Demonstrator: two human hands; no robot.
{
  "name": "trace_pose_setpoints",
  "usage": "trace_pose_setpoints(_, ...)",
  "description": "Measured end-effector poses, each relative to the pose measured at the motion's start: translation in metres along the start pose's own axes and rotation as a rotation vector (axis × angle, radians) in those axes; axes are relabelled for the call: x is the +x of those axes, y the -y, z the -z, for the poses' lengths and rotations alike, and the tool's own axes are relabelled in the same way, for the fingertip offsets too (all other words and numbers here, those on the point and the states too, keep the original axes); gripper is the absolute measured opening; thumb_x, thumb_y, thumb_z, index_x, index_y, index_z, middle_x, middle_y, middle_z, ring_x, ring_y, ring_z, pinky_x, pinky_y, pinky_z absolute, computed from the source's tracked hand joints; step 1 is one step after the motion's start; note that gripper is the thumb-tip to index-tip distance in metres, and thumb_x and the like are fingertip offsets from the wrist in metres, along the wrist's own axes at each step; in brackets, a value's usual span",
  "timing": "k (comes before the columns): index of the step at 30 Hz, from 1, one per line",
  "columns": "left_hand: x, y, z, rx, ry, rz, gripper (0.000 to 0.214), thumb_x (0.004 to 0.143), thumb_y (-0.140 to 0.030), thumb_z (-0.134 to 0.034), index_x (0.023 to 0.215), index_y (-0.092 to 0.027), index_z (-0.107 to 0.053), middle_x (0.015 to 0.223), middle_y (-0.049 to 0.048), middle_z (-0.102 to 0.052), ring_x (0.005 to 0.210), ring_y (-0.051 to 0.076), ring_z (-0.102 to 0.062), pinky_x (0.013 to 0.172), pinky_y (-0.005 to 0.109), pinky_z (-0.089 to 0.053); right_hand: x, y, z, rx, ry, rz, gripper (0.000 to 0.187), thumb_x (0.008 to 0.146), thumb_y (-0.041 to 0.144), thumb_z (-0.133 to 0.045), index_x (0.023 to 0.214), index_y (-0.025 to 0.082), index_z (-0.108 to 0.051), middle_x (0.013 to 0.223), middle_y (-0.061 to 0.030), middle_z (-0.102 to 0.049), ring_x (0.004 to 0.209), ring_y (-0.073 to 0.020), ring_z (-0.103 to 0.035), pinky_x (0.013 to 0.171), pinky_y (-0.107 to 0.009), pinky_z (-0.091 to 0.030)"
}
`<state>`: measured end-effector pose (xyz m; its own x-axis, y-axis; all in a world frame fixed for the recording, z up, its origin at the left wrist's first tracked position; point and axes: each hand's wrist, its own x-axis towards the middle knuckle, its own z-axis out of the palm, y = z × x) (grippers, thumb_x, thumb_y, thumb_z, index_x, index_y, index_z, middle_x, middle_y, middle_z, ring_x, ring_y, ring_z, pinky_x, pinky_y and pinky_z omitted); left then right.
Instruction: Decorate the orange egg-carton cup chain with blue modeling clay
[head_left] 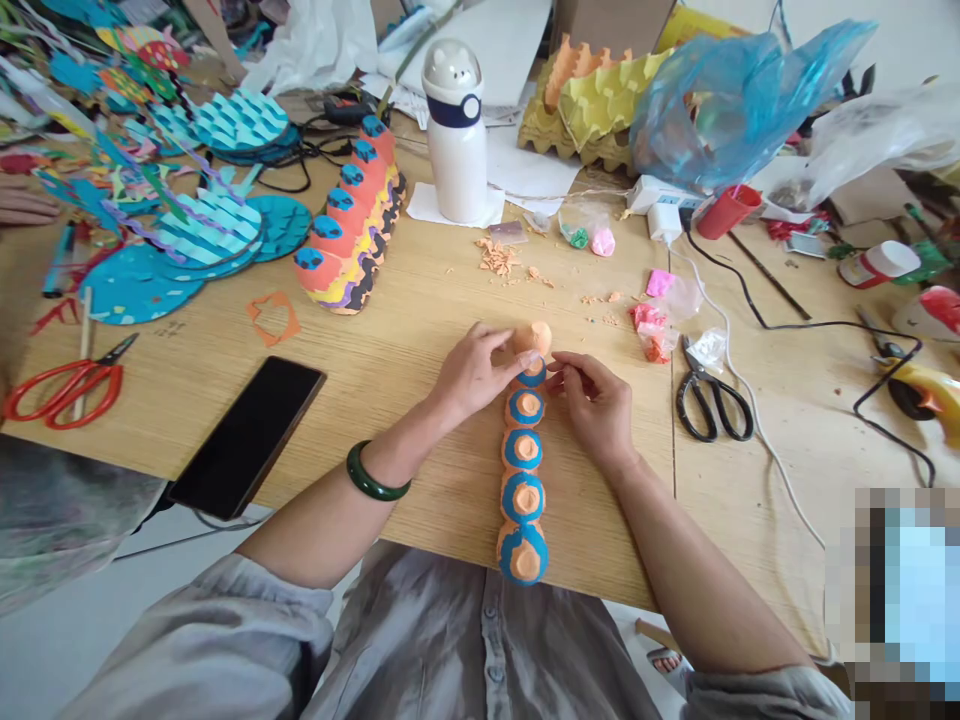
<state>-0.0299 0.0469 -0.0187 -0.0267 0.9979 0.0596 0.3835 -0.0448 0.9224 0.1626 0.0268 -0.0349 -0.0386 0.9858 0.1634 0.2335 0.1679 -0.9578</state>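
A strip of orange egg carton cups (523, 447) lies upside down along the table, pointing away from me. Blue rings, apparently of clay, surround the orange tops of most cups; the farthest cup (534, 337) is plain orange. My left hand (480, 372) is closed on the far end of the strip, its thumb on the last blue-ringed cup and its fingers by the plain one. Close to the strip's right edge is my right hand (598, 405), fingers curled and thumb pressed in; whatever lies between its fingertips is hidden.
A painted egg carton piece (352, 225) stands back left, near a white bottle (457, 140). A phone (247, 437) and red scissors (71, 390) lie left. Black-handled scissors (709, 395), pink clay (651, 325) and a white cable (739, 375) are right. Orange scraps (499, 257) lie ahead.
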Motion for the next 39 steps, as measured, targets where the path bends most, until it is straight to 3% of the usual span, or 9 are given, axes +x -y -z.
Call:
trace_pose_setpoints(4, 0.001, -0.013, 0.004, -0.428, -0.131, 0.141, 0.027, 0.081, -0.034, -0.079, 0.103, -0.019, -0.079, 0.09, 0.0025, -0.06, 0.078, 0.013, -0.054, 0.065, 0.022, -0.043, -0.005, 0.003, -0.002, -0.034, -0.005, 0.054, 0.024, 0.099, 0.025, -0.053, 0.108, 0.023, -0.075, 0.098, -0.0036, -0.078, 0.077, -0.0147, -0.073, 0.074, -0.033, -0.062)
trace_pose_setpoints(7, -0.001, -0.026, 0.004, -0.924, 0.106, 0.316, 0.034, 0.077, -0.01, -0.061, 0.105, -0.016, -0.079, 0.09, 0.0027, -0.066, 0.076, 0.01, -0.059, 0.068, 0.02, -0.048, -0.008, 0.009, -0.002, -0.086, -0.064, 0.182, 0.023, 0.101, 0.025, -0.055, 0.113, 0.026, -0.075, 0.101, -0.0041, -0.077, 0.084, -0.0165, -0.073, 0.072, -0.034, -0.064)
trace_pose_setpoints(10, -0.008, -0.032, -0.002, -1.067, 0.242, 0.352, 0.045, 0.07, -0.001, -0.058, 0.107, -0.017, -0.08, 0.109, 0.0062, -0.076, 0.107, 0.014, -0.071, 0.095, 0.025, -0.055, -0.011, 0.015, -0.001, -0.199, -0.107, 0.379, 0.025, 0.1, 0.021, -0.059, 0.118, 0.029, -0.074, 0.107, -0.0061, -0.075, 0.094, -0.0203, -0.072, 0.075, -0.038, -0.065)
trace_pose_setpoints(17, -0.02, -0.027, -0.013, -0.962, 0.312, 0.319, 0.04, 0.082, -0.014, -0.077, 0.121, -0.023, -0.079, 0.13, 0.0061, -0.077, 0.118, 0.019, -0.073, 0.101, 0.029, -0.058, -0.01, 0.015, -0.001, -0.3, -0.101, 0.539, 0.034, 0.098, 0.014, -0.062, 0.127, 0.031, -0.07, 0.109, -0.0076, -0.074, 0.095, -0.0221, -0.07, 0.071, -0.039, -0.062)
trace_pose_setpoints(22, -0.022, -0.029, -0.011, -0.815, 0.378, 0.218, 0.046, 0.082, -0.033, -0.086, 0.125, -0.019, -0.077, 0.112, 0.0073, -0.081, 0.101, 0.02, -0.078, 0.091, 0.032, -0.063, -0.008, 0.019, 0.004, -0.349, -0.113, 0.49, 0.016, 0.097, 0.021, -0.067, 0.11, 0.028, -0.073, 0.095, -0.0055, -0.074, 0.082, -0.0213, -0.066, 0.073, -0.042, -0.058)
trace_pose_setpoints(26, -0.022, -0.027, -0.01, -0.689, 0.306, 0.15, 0.038, 0.082, -0.038, -0.086, 0.113, -0.015, -0.08, 0.093, 0.0058, -0.082, 0.079, 0.016, -0.078, 0.077, 0.028, -0.064, -0.008, 0.022, 0.006, -0.334, -0.12, 0.474, 0.007, 0.098, 0.022, -0.068, 0.093, 0.027, -0.07, 0.081, -0.0028, -0.07, 0.075, -0.0196, -0.063, 0.072, -0.04, -0.055)
trace_pose_setpoints(29, -0.021, -0.025, -0.01, -0.654, 0.258, 0.146, 0.029, 0.085, -0.04, -0.083, 0.099, -0.014, -0.081, 0.078, 0.0037, -0.079, 0.068, 0.013, -0.074, 0.07, 0.024, -0.061, -0.008, 0.021, 0.005, -0.297, -0.102, 0.481, 0.006, 0.099, 0.021, -0.066, 0.101, 0.026, -0.069, 0.087, -0.0029, -0.071, 0.078, -0.0187, -0.065, 0.068, -0.036, -0.057)
trace_pose_setpoints(32, -0.02, -0.023, -0.01, -0.644, 0.25, 0.133, 0.031, 0.088, -0.045, -0.079, 0.091, -0.014, -0.079, 0.074, 0.0033, -0.077, 0.065, 0.012, -0.073, 0.066, 0.022, -0.059, -0.008, 0.018, 0.004, -0.274, -0.088, 0.546, 0.017, 0.097, 0.019, -0.069, 0.113, 0.026, -0.067, 0.097, -0.0037, -0.073, 0.081, -0.0175, -0.068, 0.067, -0.033, -0.06)
trace_pose_setpoints(39, -0.02, -0.024, -0.011, -0.659, 0.252, 0.122, 0.037, 0.08, -0.045, -0.086, 0.102, -0.016, -0.077, 0.083, 0.0026, -0.078, 0.068, 0.014, -0.074, 0.068, 0.026, -0.061, -0.006, 0.02, 0.006, -0.307, -0.13, 0.633, 0.014, 0.096, 0.011, -0.069, 0.097, 0.025, -0.067, 0.085, -0.0008, -0.073, 0.074, -0.0152, -0.068, 0.067, -0.032, -0.06)
